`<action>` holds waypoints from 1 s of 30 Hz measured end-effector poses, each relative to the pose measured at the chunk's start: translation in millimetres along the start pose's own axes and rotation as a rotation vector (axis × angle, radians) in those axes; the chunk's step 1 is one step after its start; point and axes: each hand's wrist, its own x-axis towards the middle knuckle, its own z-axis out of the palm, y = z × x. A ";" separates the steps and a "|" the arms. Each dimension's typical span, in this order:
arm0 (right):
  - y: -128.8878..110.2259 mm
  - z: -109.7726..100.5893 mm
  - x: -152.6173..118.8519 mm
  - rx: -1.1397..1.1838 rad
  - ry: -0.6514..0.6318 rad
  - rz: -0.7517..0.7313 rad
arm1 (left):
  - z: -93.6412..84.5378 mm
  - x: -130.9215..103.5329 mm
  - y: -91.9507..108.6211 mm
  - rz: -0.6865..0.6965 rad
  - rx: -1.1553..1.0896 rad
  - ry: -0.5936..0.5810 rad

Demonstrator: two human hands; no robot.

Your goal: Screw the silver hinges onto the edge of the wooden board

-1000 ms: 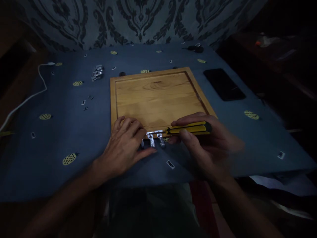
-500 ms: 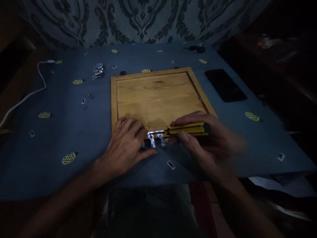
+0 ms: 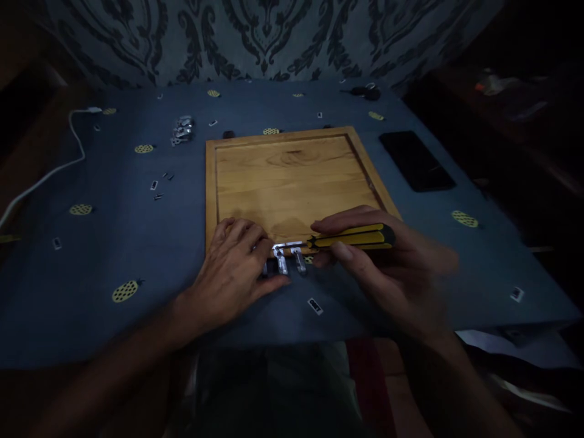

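Observation:
A square wooden board with a raised rim lies on the blue patterned cloth. Silver metal pieces sit at its near edge and stick out toward me. My left hand rests over the board's near left corner, its fingers pressed together beside the metal pieces; what they grip, if anything, is hidden. Held sideways in my right hand is a screwdriver with a yellow and black handle. Its shaft points left, across the metal pieces, and its tip is near my left fingertips.
A black phone lies right of the board. Left of it are a pile of silver metal pieces and several small screws. A white cable runs along the left. A dark object is at the back right.
The screwdriver handle and my right hand have shifted very slightly to the right. My left hand stays in nearly the same place on the board.

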 end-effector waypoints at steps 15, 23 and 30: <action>2.9 10.8 -6.0 0.018 0.062 -0.036 | 1.2 -0.5 0.0 0.002 0.003 -0.002; 1.4 12.9 -7.4 -0.029 0.069 -0.076 | 1.0 0.2 1.2 0.009 0.013 0.004; 6.5 17.3 -11.3 -0.028 0.133 -0.095 | 2.5 -0.5 0.0 0.018 0.014 0.013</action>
